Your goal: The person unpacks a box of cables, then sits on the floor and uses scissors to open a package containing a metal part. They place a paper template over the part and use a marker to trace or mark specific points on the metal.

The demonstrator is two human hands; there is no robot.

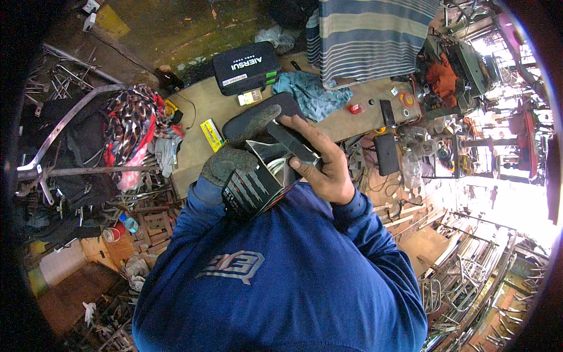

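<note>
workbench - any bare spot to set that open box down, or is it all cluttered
On the workbench, bare wood shows between the black tool case and the yellow packet, and a strip between the blue rag and the red tape roll. The right end by the clear bottles is crowded.

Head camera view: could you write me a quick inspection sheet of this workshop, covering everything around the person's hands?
Surface: wooden workbench, worn, crowded along its far edge.
Job's things: open black cardboard box held against the chest; dark flat case behind it.
Clutter: black tool case, blue rag, yellow packet, striped cloth.
Hands: left hand in a grey glove grips the box; bare right hand pinches its flap.
Cables: thin black wire on the bench.
Surroundings: metal scrap left, metal frames right.
</note>
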